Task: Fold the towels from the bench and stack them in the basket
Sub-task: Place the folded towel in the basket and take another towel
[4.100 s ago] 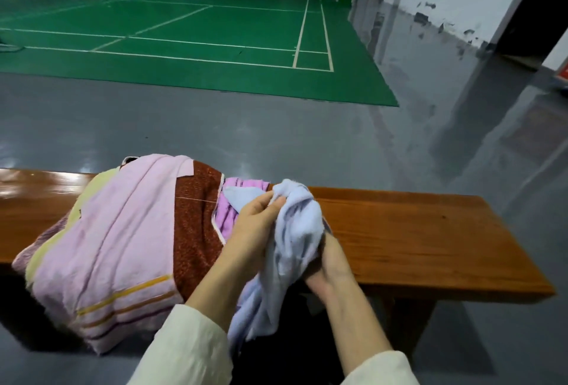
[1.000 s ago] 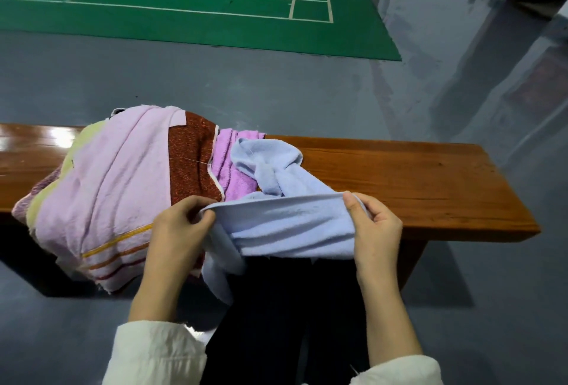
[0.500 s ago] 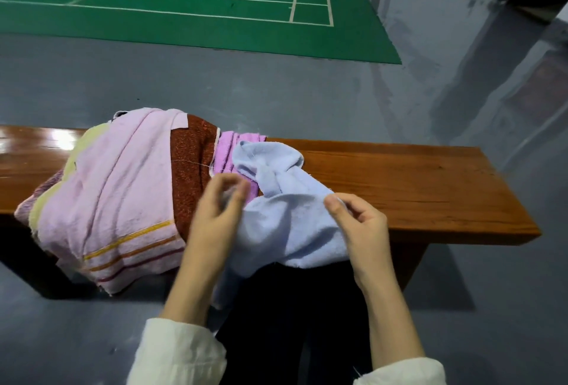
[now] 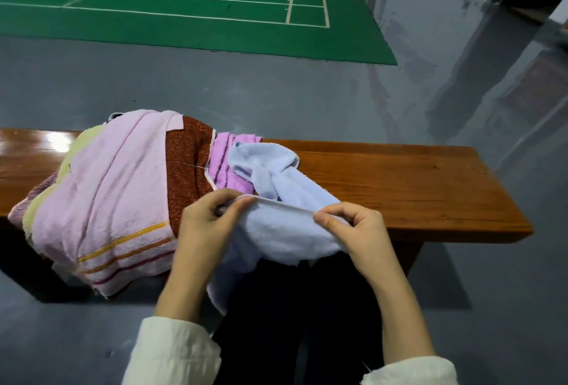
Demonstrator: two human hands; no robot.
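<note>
**At the bench (image 4: 415, 188), a blue towel (image 4: 282, 231) held by its hem**

Left hand (image 4: 209, 225) and right hand (image 4: 359, 231) each pinch the hem of the blue towel, part lying on the seat, part hanging off the front. Soft, light and limp, it likely handles best from its corners.

Your pale blue towel (image 4: 285, 231) (far end twisted) drapes off the bench (image 4: 415, 188) edge, beside the heaped towels (image 4: 116, 188).
</note>
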